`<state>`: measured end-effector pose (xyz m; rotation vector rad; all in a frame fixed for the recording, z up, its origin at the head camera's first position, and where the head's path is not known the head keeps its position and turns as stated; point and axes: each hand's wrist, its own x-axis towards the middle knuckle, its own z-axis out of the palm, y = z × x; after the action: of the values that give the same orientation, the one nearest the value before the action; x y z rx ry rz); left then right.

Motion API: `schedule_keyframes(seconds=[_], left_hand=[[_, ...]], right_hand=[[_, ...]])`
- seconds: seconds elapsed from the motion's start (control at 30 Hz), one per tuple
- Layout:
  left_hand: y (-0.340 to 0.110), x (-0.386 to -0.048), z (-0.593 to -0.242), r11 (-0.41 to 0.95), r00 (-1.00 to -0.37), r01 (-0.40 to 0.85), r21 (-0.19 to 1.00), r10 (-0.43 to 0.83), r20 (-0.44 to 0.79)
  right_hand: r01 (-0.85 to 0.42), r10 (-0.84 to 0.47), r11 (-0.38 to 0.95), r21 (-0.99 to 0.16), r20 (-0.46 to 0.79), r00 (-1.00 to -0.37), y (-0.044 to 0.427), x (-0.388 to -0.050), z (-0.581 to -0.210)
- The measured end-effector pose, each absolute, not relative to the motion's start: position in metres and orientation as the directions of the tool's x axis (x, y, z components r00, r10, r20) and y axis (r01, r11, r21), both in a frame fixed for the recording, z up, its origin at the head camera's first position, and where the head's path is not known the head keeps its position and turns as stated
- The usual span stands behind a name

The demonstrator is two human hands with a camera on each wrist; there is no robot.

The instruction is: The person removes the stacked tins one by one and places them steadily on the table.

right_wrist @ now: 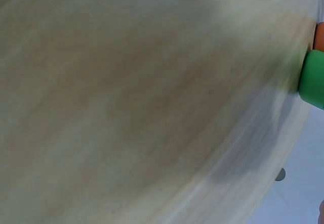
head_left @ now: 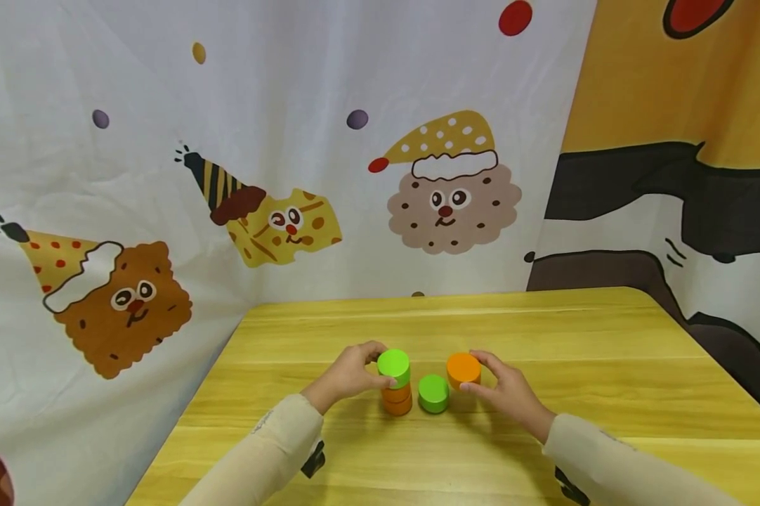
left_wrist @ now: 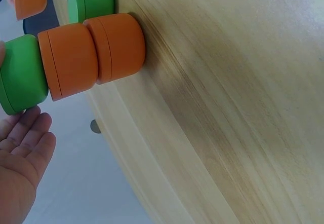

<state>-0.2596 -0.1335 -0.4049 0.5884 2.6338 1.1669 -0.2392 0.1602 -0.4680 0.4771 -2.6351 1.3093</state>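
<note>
- Green top block [head_left: 394,368], in the head view, crowns two stacked orange blocks [head_left: 397,400], nearer the left edge of the tabletop [head_left: 563,337] than the right, well apart from the far edge.
- The left hand [head_left: 350,372] pinches it, thumb and fingers parted about its width.
- The right hand [head_left: 509,390] likewise grips the orange loose block [head_left: 463,370] by its sides; between them stands a green spare block [head_left: 433,393].
- In the left wrist view the smooth, seamed walls look stiff and probably light, not fragile, perhaps a little slippery; opposite sides of the round wall seem the best hold, as a sideways nudge could topple the column.
- In the right wrist view, a green block and an orange sliver show at the border; the right hand's grip cannot be told there.
</note>
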Motion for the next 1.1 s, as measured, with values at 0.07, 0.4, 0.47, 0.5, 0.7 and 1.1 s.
schedule_keyframes(seconds=[0.07, 0.4, 0.47, 0.5, 0.7, 1.1], left_hand=[[-0.134, -0.259, -0.405, 0.610, -0.901, 0.273, 0.744, 0.434, -0.024], [-0.134, -0.258, -0.406, 0.598, -0.901, 0.265, 0.756, 0.433, -0.026], [-0.135, -0.259, -0.406, 0.597, -0.901, 0.264, 0.758, 0.433, -0.026], [-0.135, -0.259, -0.406, 0.596, -0.901, 0.265, 0.758, 0.433, -0.026], [-0.135, -0.259, -0.406, 0.589, -0.900, 0.259, 0.765, 0.434, -0.030], [-0.134, -0.259, -0.406, 0.592, -0.901, 0.258, 0.764, 0.433, -0.031]], right_hand=[[-0.346, -0.210, 0.568, -0.747, 0.275, -0.938, 0.160, -0.238, -0.470], [-0.303, -0.207, 0.569, -0.765, 0.223, -0.952, 0.160, -0.235, -0.474], [-0.301, -0.206, 0.565, -0.769, 0.222, -0.953, 0.160, -0.235, -0.474], [-0.301, -0.207, 0.558, -0.773, 0.221, -0.953, 0.160, -0.235, -0.475], [-0.307, -0.213, 0.510, -0.803, 0.228, -0.950, 0.161, -0.235, -0.479], [-0.233, -0.215, 0.485, -0.843, 0.143, -0.966, 0.162, -0.236, -0.484]])
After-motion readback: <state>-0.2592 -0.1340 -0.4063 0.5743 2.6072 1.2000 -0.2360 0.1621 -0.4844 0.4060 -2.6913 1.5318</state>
